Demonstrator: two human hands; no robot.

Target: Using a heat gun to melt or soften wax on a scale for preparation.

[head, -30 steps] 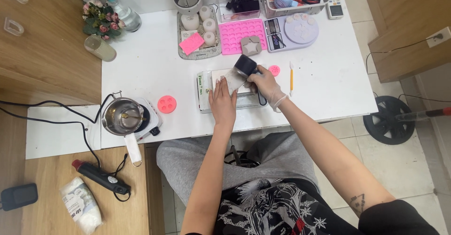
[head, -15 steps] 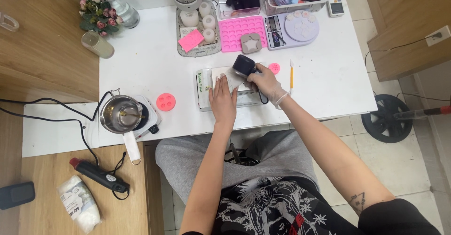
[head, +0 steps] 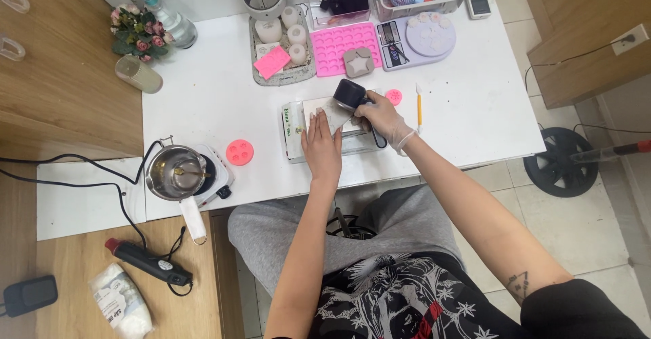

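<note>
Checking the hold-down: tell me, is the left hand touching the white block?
Touching. The head view shows the left hand lying flat on the white block, fingers spread on it, no gap.

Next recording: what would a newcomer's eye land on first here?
At the white table's centre, the gloved right hand grips a black-headed tool while the bare left hand lies flat on the block beneath. Behind them sits a bright pink mould tray; at the left edge, a metal pot on a hotplate.
</note>
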